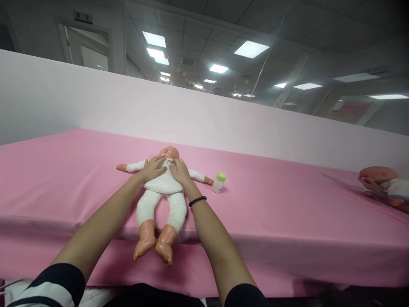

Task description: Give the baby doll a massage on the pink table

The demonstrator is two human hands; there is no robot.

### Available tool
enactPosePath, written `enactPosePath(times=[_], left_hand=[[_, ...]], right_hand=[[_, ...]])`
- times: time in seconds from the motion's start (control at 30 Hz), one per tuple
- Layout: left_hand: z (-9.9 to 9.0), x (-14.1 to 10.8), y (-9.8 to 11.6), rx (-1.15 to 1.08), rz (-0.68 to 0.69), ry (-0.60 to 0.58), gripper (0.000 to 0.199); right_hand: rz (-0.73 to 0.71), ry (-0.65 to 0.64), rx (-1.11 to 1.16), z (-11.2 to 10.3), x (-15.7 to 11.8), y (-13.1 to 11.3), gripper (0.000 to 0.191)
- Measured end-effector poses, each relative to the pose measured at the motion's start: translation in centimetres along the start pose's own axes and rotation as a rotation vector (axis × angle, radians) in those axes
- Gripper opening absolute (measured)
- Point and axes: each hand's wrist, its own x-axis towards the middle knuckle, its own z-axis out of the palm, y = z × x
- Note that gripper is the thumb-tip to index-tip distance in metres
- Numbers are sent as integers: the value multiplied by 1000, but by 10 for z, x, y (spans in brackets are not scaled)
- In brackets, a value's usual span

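Observation:
A baby doll (164, 184) with a white cloth body lies on its back, arms spread and its feet toward me. My left hand (154, 169) rests flat on the left side of its chest, fingers stretched toward the neck. On the other side of the chest lies my right hand (180, 171), its fingers also extended; a black coiled band circles that wrist. Both hands touch the doll near its shoulders, and neither grips anything I can see. A small bottle (219, 183) with a green cap stands beside the doll's hand on the right.
The padded table (281, 204) is covered in pink and its front edge runs across below the doll's legs. A second doll (383, 183) lies at the far right edge. Behind the table rises a low white wall (198, 115) with glass above it.

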Motion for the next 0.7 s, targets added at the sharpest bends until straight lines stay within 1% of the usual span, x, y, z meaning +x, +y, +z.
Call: enactPosePath(times=[0.07, 0.13, 0.23, 0.27, 0.3, 0.33, 0.37, 0.43, 0.47, 0.5, 0.53, 0.57, 0.6, 0.7], left_hand=[[1, 1, -1, -9, 93, 105, 48], [2, 2, -1, -34, 167, 162, 40], [-3, 0, 3, -76, 220, 219, 32], [-7, -2, 6, -100, 230, 221, 29], [-12, -4, 9, -143, 240, 198, 26], [-19, -6, 13, -202, 250, 140, 22], [-27, -10, 17, -268, 256, 44, 19], [-44, -16, 26, -368, 259, -229, 15], [-51, -18, 30, -384, 253, -367, 14], [-56, -21, 34, -379, 241, -478, 13], [-60, -22, 37, -366, 222, -553, 13], [-61, -23, 40, -352, 198, -591, 13], [-61, -24, 42, -334, 173, -601, 13], [-57, -24, 45, -276, 137, -595, 14]], right_hand=[[-77, 30, -24, 2, 1, 1, 16], [-115, 42, -32, 3, 1, 0, 11], [-117, 60, 23, -1, 0, -7, 6], [-105, 40, 75, -6, -1, -11, 3], [-92, -9, 144, -14, -2, -15, 2], [-80, -94, 225, -23, -3, -18, 4], [-73, -216, 309, -33, -4, -22, 6], [-86, -535, 434, -53, -7, -27, 8], [-100, -692, 463, -61, -8, -29, 10], [-107, -813, 469, -67, -9, -30, 13], [-107, -885, 457, -70, -10, -31, 16], [-103, -911, 435, -71, -11, -32, 17], [-96, -903, 407, -69, -11, -33, 16], [-91, -848, 328, -58, -11, -33, 14]])
